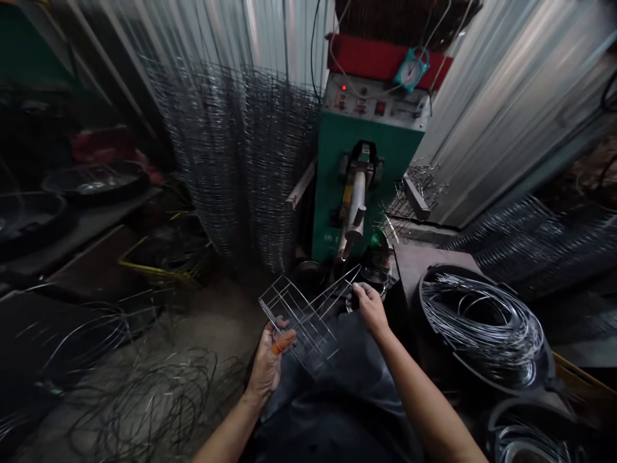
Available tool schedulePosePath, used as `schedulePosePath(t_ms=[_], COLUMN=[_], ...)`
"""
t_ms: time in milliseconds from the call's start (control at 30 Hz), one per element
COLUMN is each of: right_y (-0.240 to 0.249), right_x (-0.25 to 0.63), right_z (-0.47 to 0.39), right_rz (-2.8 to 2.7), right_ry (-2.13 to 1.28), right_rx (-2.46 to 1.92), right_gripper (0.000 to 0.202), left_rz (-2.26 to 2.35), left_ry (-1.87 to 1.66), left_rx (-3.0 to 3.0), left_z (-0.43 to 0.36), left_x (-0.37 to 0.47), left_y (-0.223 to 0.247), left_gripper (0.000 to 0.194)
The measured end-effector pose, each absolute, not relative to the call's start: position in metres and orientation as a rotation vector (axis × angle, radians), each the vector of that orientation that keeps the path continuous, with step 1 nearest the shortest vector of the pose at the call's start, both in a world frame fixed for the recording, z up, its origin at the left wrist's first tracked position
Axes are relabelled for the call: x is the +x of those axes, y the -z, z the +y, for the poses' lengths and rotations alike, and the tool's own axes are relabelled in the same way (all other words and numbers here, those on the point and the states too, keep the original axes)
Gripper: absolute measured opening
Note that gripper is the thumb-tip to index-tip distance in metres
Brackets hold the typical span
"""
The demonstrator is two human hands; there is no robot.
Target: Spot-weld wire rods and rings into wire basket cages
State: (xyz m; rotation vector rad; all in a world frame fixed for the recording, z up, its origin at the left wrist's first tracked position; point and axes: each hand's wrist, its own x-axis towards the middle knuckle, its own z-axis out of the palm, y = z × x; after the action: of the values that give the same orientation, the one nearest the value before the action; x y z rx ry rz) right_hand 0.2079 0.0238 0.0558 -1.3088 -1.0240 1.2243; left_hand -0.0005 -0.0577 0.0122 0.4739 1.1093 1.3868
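A rectangular grid-like frame of thin silver wire (pixel 299 316) is held in front of the tall green box-shaped metal machine (pixel 332 167), below its projecting grey cylindrical metal arm (pixel 357 196). The frame is tilted and is gripped at its left side by the left hand (pixel 270 357), whose thumb and fingers are clamped on the wires; an orange wrap (pixel 283 342) is worn on one digit. By the right hand (pixel 370 307), placed just in front of the machine's lower part, long thin silver wires (pixel 332 294) are pinched between closed fingers near their far ends. Whether these wires are joined to the frame cannot be told.

To the left of the machine, tall stacks of silver wire racks (pixel 216 154) are piled against the corrugated grey metal wall (pixel 270 38), by which the machine is backed. On top of the machine a turquoise round-faced dial (pixel 411 71) is set against a red band (pixel 357 54), and a small red light (pixel 344 87) is lit on its panel. In front and to the right of the machine, coiled silver wire (pixel 482 321) is contained in a round black tub (pixel 549 370). Well to the front left of the machine, the floor is littered with tangled dark wire (pixel 159 399), and a yellow-rimmed crate (pixel 144 267) is seen beyond it.
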Motion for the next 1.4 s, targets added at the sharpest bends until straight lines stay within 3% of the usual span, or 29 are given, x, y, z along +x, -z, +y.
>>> schedulePosePath(t_ms=[900, 1400], right_y=[-0.033, -0.042], right_x=[0.198, 0.218], right_z=[0.067, 0.071], right_rz=[-0.803, -0.942], right_ry=[-1.26, -1.354], right_rx=[-1.097, -1.231], right_gripper=[0.025, 0.037], left_rz=[1.141, 1.178], left_ry=[-1.239, -1.274], left_rx=[0.406, 0.412], left_z=[-0.008, 0.003], left_x=[0.004, 0.015], left_y=[-0.018, -0.036], left_gripper=[0.037, 0.043])
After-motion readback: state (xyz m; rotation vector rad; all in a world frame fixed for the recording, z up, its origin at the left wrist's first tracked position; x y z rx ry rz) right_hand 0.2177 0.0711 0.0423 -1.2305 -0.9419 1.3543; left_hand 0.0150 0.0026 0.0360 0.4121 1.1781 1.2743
